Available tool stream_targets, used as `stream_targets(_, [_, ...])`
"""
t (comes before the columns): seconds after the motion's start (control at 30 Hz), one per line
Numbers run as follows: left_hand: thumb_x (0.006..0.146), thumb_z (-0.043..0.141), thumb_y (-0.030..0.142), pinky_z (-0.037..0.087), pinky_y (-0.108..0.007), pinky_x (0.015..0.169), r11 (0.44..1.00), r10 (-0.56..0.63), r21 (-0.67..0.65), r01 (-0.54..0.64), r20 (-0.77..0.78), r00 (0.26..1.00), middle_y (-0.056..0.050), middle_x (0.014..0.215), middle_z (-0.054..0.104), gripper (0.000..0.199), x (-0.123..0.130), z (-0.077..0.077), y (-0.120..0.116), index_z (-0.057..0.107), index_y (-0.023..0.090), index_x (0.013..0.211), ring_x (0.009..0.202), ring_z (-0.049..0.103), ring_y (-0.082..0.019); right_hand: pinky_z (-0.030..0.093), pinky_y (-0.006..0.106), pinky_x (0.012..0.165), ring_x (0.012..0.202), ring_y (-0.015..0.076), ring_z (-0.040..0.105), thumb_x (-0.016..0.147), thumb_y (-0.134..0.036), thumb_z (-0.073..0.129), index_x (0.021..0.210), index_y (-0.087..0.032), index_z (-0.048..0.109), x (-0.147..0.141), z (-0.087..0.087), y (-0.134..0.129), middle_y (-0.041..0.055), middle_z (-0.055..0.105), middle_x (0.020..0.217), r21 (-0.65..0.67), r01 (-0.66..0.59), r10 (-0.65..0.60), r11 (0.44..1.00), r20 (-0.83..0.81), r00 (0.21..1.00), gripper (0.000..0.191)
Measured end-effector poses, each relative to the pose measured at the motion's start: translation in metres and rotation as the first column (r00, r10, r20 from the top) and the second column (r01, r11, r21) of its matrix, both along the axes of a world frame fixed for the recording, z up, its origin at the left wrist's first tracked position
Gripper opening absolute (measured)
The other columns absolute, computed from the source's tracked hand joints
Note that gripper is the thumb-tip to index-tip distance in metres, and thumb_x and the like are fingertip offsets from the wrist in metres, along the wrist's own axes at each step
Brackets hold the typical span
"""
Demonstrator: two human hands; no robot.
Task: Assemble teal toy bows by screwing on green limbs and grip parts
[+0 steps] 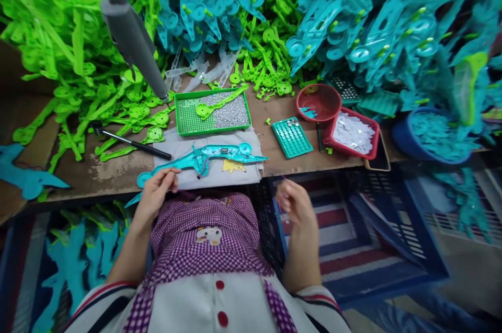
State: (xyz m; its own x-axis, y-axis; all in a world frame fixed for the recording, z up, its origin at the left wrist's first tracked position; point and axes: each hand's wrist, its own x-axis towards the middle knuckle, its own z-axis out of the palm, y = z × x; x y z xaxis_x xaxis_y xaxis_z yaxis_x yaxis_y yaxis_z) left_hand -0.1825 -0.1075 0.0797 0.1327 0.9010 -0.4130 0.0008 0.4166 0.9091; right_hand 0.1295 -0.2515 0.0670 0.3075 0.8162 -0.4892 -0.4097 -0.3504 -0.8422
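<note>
A long turquoise plastic half-shell (212,155), its inner side up, lies on a white cloth (251,139) at the table's front edge. My left hand (159,189) is closed with the fingers curled beside the shell's left end; what they pinch is hidden. To the right, off the table edge, my right hand (296,202) is held up with its fingers pinched together. A thin purplish strand seems to show by its fingertips, too fine to name. Behind the cloth stands a green tray (178,126) of small metal screws, with a lime plastic arm (219,105) across it.
A grey power screwdriver (133,40) hangs at upper left; a black-handled hammer (133,145) lies below. At right are a teal slotted tray (292,137), a red bowl (319,100), a red basket (349,137) of white pieces and a blue tub (431,137). Lime and turquoise parts pile behind.
</note>
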Motion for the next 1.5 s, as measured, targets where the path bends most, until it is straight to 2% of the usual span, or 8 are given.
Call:
stream_targets(0.13, [0.069, 0.076, 0.043, 0.039, -0.021, 0.051, 0.928, 0.268, 0.336, -0.158, -0.310, 0.912, 0.002, 0.067, 0.063, 0.034, -0.032, 0.006, 0.012, 0.074, 0.017, 0.090, 0.055, 0.049, -0.009, 0.030, 0.021, 0.041, 0.042, 0.0077, 0.038, 0.070, -0.065, 0.068, 0.059, -0.022, 0.049, 0.045, -0.006, -0.053, -0.0049, 0.045, 0.048, -0.210, 0.143, -0.030, 0.967, 0.464, 0.885, 0.049])
stream_targets(0.37, [0.070, 0.079, 0.037, 0.047, -0.025, 0.055, 0.802, 0.399, 0.579, -0.149, -0.333, 0.854, -0.001, 0.074, 0.070, 0.023, -0.040, 0.014, 0.022, 0.073, 0.019, 0.083, 0.061, 0.059, -0.013, 0.049, 0.033, 0.064, 0.061, 0.0209, 0.061, 0.076, -0.054, 0.059, 0.055, -0.021, 0.062, 0.053, -0.033, -0.078, 0.0057, 0.064, 0.058, -0.716, -0.226, 0.704, 0.660, 0.486, 0.519, 0.039])
stream_targets(0.53, [0.077, 0.079, 0.029, 0.054, -0.026, 0.064, 0.665, -0.181, 0.597, 0.448, -0.453, 0.873, -0.001, 0.073, 0.074, 0.007, 0.005, 0.022, -0.015, 0.077, 0.023, 0.080, 0.064, 0.066, -0.015, 0.047, 0.043, 0.103, 0.119, 0.0266, 0.062, 0.091, -0.051, 0.051, 0.126, -0.024, 0.064, 0.012, 0.027, -0.018, 0.0132, 0.066, 0.128, -0.164, -0.263, 0.284, 0.951, 0.801, 0.527, 0.047])
stream_targets(0.63, [0.081, 0.074, 0.023, 0.057, -0.030, 0.072, 0.661, -0.403, 0.556, 0.504, -0.303, 0.864, -0.004, 0.083, 0.076, 0.011, 0.033, 0.036, -0.027, 0.079, 0.024, 0.091, 0.076, 0.070, -0.018, 0.041, 0.045, 0.113, 0.137, 0.0246, 0.049, 0.090, -0.057, 0.054, 0.146, -0.029, 0.044, -0.050, 0.053, 0.044, 0.0093, 0.054, 0.147, 0.193, -0.569, 0.284, 0.800, 0.714, 0.641, 0.063])
stream_targets(0.77, [0.075, 0.077, 0.016, 0.057, -0.031, 0.079, 0.823, -0.277, 0.462, 0.329, -0.179, 0.944, -0.003, 0.085, 0.077, 0.015, 0.041, 0.062, -0.018, 0.081, 0.027, 0.085, 0.081, 0.071, -0.022, 0.049, 0.039, 0.104, 0.125, 0.0222, 0.058, 0.093, -0.056, 0.051, 0.151, -0.027, 0.033, -0.110, 0.055, 0.095, 0.0093, 0.063, 0.132, 0.314, -0.758, 0.575, 0.572, 0.505, 0.644, 0.068])
stream_targets(1.07, [0.067, 0.085, 0.019, 0.050, -0.020, 0.053, 0.906, -0.033, 0.423, 0.024, 0.015, 0.999, 0.002, 0.063, 0.067, 0.013, 0.075, 0.093, 0.049, 0.074, 0.017, 0.075, 0.054, 0.061, -0.010, 0.047, 0.031, 0.073, 0.074, 0.0156, 0.058, 0.094, -0.040, 0.053, 0.092, -0.023, 0.066, -0.079, 0.097, 0.112, 0.0020, 0.066, 0.081, 0.223, -0.483, 0.171, 0.847, 0.745, 0.645, 0.022])
stream_targets(1.37, [0.062, 0.086, 0.016, 0.054, -0.022, 0.058, 0.989, -0.119, -0.063, 0.136, 0.224, 0.967, -0.007, 0.088, 0.075, 0.033, 0.036, 0.011, 0.006, 0.074, 0.017, 0.093, 0.065, 0.066, -0.014, 0.047, 0.031, 0.069, 0.073, 0.0167, 0.059, 0.084, -0.050, 0.063, 0.080, -0.023, 0.069, -0.031, 0.050, 0.108, 0.0020, 0.068, 0.077, 0.156, -0.340, 0.189, 0.927, 0.589, 0.786, 0.028])
stream_targets(1.5, [0.066, 0.080, 0.010, 0.057, -0.025, 0.080, 0.921, 0.258, -0.359, -0.152, 0.268, 0.928, -0.009, 0.099, 0.075, 0.036, 0.028, -0.025, -0.029, 0.070, 0.015, 0.100, 0.088, 0.072, -0.017, 0.046, 0.031, 0.072, 0.075, 0.0173, 0.059, 0.083, -0.052, 0.062, 0.077, -0.022, 0.070, -0.052, 0.009, 0.125, 0.0032, 0.069, 0.078, 0.158, -0.384, 0.233, 0.910, 0.571, 0.787, 0.032])
